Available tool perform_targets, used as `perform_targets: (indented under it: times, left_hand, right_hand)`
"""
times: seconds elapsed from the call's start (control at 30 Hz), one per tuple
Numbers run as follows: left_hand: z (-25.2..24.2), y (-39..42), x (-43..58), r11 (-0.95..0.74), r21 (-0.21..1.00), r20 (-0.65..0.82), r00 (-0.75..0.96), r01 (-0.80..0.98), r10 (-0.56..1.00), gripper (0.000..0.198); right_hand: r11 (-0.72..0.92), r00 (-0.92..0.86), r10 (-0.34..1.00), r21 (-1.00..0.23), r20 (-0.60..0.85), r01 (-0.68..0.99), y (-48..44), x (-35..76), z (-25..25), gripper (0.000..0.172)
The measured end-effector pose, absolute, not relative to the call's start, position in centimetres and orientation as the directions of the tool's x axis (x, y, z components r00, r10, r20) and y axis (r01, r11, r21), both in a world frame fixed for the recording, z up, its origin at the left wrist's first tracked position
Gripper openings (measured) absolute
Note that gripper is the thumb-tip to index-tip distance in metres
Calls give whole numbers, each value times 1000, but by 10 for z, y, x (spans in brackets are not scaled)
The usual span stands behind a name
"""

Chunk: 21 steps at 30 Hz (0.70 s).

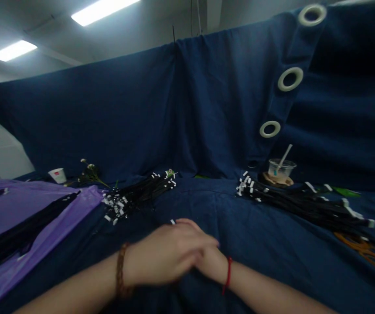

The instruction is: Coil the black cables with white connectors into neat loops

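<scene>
My left hand, a brown beaded bracelet at its wrist, lies over my right hand in the middle of the view. Its fingers are bent and pressed against the right hand. A red string circles my right wrist. The right fingers are mostly hidden behind the left hand; both look closed. A small white tip shows just beyond the left knuckles, and what it belongs to is hidden. Past the hands lies a bundle of black cables with white connector ends. Blur softens both hands.
More black cables lie at right, near orange cords and a clear cup with straw. At left are purple plastic with black bundles, a paper cup and flowers. A blue curtain hangs behind.
</scene>
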State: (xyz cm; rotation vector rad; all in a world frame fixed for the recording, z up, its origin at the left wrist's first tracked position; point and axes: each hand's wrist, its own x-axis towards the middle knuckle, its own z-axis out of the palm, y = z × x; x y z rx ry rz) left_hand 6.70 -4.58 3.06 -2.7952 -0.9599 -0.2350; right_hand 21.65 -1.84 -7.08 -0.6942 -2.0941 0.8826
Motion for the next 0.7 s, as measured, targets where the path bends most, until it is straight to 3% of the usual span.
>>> perform_targets:
  times: [0.1, 0.2, 0.4, 0.6, 0.7]
  left_hand:
    - [24, 21, 17, -574, -183, 243, 603, 798, 760, 54]
    - [7, 66, -30, -493, -215, 230, 535, 843, 813, 42]
    - [-8, 78, -62, -539, -222, 285, 582, 813, 761, 28]
    - [44, 52, -56, -464, -113, 458, 461, 878, 760, 23]
    - [60, 20, -27, -399, 30, 527, 325, 916, 785, 23]
  right_hand:
    - [613, -598, 688, -771, 411, 175, -20, 219, -70, 26]
    - [597, -605, 692, -784, 395, 172, -21, 220, -69, 34]
    - [501, -559, 752, -855, 351, 137, -16, 217, -75, 39]
    - [316, -519, 804, -948, 291, -41, -7, 218, -81, 36]
    - [144, -524, 814, -961, 251, -237, -2, 222, -80, 48]
